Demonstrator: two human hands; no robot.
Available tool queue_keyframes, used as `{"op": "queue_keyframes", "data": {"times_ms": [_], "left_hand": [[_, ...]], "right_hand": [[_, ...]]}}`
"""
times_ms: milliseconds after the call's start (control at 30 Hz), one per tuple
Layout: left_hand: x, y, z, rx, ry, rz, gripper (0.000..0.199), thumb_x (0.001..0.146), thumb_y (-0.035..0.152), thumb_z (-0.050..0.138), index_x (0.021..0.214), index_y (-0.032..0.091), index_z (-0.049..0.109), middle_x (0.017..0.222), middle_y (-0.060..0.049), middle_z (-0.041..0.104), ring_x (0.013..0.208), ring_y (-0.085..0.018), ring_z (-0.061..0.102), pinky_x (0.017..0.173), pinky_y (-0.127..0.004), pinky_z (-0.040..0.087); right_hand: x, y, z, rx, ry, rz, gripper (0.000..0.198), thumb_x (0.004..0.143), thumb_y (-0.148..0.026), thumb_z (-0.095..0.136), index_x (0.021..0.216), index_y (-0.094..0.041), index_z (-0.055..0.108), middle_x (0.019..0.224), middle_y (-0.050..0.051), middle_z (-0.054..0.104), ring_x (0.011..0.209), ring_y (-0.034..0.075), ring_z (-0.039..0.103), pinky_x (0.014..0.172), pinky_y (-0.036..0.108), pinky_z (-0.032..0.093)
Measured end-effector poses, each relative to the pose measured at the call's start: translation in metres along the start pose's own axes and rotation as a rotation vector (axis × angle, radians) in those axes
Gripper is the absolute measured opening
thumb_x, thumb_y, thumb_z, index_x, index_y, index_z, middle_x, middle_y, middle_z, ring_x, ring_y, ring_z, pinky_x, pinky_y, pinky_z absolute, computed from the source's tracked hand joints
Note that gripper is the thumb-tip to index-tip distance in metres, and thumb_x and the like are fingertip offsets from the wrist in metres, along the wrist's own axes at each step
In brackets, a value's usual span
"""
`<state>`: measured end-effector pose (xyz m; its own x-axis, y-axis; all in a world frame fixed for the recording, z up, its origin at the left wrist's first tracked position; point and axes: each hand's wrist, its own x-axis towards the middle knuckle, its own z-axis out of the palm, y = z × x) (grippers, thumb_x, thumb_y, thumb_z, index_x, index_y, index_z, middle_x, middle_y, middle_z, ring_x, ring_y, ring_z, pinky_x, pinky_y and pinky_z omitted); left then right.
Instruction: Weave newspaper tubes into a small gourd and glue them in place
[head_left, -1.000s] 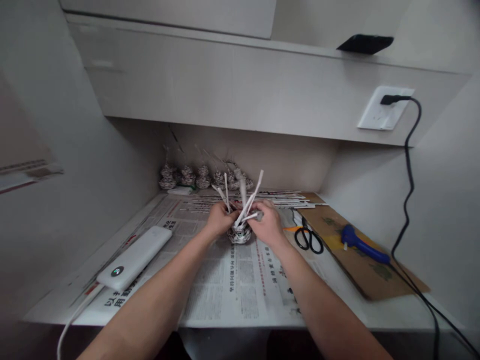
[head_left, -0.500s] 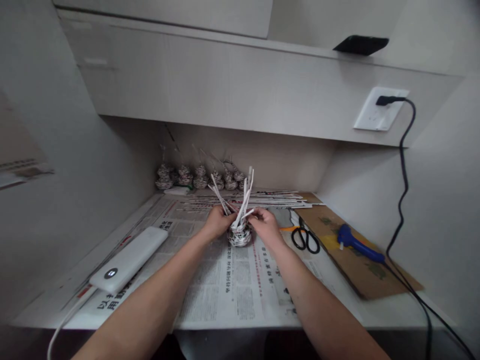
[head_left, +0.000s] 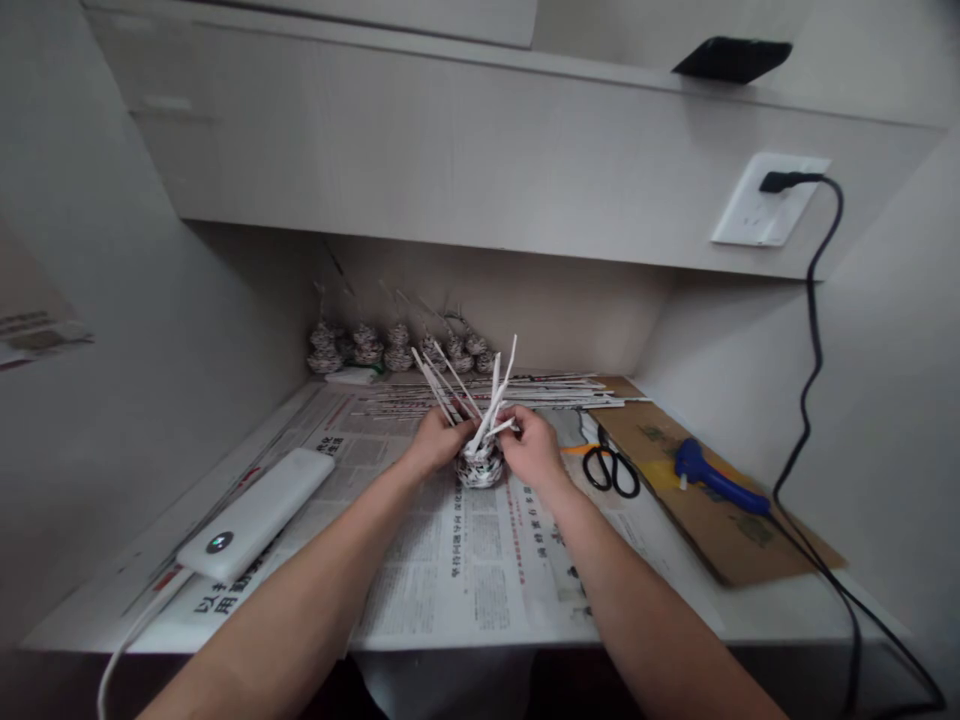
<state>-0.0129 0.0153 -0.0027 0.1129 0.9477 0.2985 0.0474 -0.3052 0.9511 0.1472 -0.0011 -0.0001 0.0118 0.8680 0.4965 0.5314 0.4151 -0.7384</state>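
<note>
Between my hands sits a small round woven basket (head_left: 480, 468) of rolled newspaper, with several white paper sticks (head_left: 491, 400) standing out of its top. My left hand (head_left: 439, 443) closes on its left side near the rim, fingertips partly hidden behind the sticks. At the right of the rim, my right hand (head_left: 531, 448) pinches a short paper stick end. Behind my hands lies a pile of long rolled paper sticks (head_left: 540, 390).
Several woven gourd shapes (head_left: 367, 345) line the back wall. Black-handled scissors (head_left: 611, 470) and a blue glue gun (head_left: 720, 480) on cardboard (head_left: 780, 555) lie to the right, a white power bank (head_left: 259, 515) to the left. Newspaper (head_left: 420, 590) covers the table under a low shelf front (head_left: 450, 150).
The sticks above the basket have spread wider, and one now leans apart in the middle. My right hand has shifted slightly at the rim. The whole view has tilted a little.
</note>
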Motion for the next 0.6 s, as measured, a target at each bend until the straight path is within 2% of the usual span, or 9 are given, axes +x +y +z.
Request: {"op": "queue_keyframes", "data": {"times_ms": [133,300,600], "left_hand": [[0.002,-0.005,-0.001,0.080,0.001,0.040,0.022,0.070,0.032,0.068,0.082,0.013,0.069,0.081,-0.007,0.073,0.074,-0.020,0.066,0.067,-0.027,0.050],[-0.002,-0.003,0.001,0.197,0.003,0.084,0.017,0.071,0.027,0.065,0.081,0.014,0.069,0.081,-0.006,0.073,0.076,-0.020,0.066,0.072,-0.028,0.051],[-0.005,0.003,0.004,0.121,0.008,0.065,0.016,0.071,0.027,0.065,0.079,0.014,0.067,0.073,-0.005,0.070,0.068,-0.018,0.064,0.067,-0.028,0.050]], "right_hand": [[0.000,-0.003,-0.003,0.063,-0.048,-0.021,0.012,0.072,-0.023,0.058,0.079,-0.020,0.068,0.076,0.001,0.072,0.068,0.016,0.064,0.066,0.026,0.047],[0.001,-0.006,-0.008,0.008,-0.024,-0.043,0.005,0.067,-0.023,0.064,0.070,-0.020,0.066,0.071,0.001,0.071,0.066,0.017,0.063,0.066,0.026,0.046],[0.003,0.010,-0.002,-0.018,-0.017,0.002,0.010,0.070,-0.022,0.060,0.075,-0.020,0.068,0.072,0.002,0.071,0.067,0.018,0.063,0.064,0.027,0.046]]}}
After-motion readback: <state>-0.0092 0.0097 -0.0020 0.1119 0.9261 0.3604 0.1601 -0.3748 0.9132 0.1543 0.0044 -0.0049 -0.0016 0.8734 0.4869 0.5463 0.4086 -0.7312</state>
